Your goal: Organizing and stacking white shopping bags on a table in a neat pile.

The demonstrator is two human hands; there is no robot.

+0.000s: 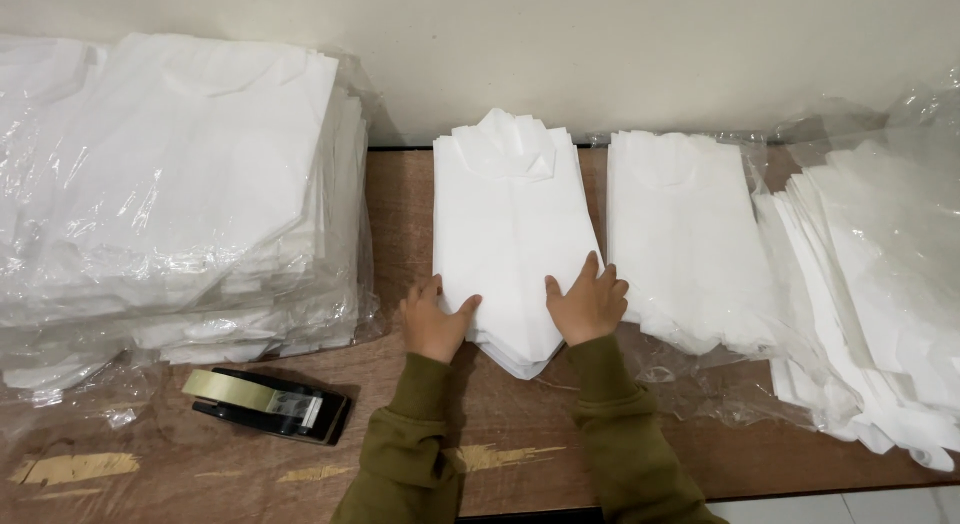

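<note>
A small stack of white folded bags (505, 224) lies on the wooden table (400, 214) in the middle, its pointed end toward me. My left hand (435, 322) presses against the stack's lower left edge, fingers spread. At the lower right edge rests my right hand (588, 304), flat with fingers apart on top of the stack. Both arms wear olive green sleeves. Neither hand grips anything.
A tall pile of white bags in clear plastic wrap (170, 194) fills the left. Another stack (685, 239) sits right of centre, and a fanned pile under plastic (870, 284) lies far right. A black tape dispenser (270, 404) stands front left. A pale wall runs behind.
</note>
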